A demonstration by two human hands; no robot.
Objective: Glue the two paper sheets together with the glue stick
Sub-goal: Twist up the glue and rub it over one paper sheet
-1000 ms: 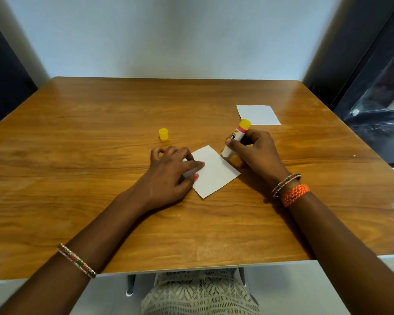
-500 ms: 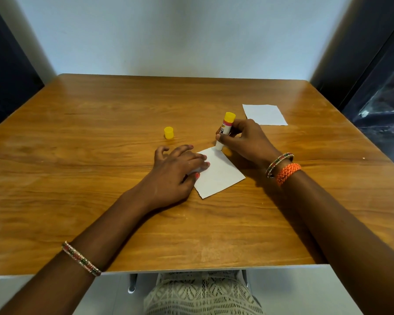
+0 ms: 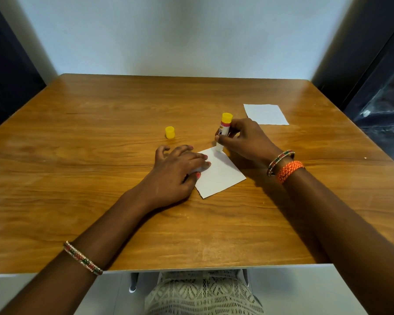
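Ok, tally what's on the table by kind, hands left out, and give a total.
Paper sheets: 2, near sheet, far sheet
Glue stick: 1
Cap: 1
Total: 4

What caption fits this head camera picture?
Right hand rubs glue stick on paper held by left hand.

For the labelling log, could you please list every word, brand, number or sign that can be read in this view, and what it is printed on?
Glue stick label: dark print on the white barrel, partly behind the right hand fingers; too blurred to read.
Near paper sheet, far paper sheet, yellow cap: no print visible.
Nothing legible elsewhere.
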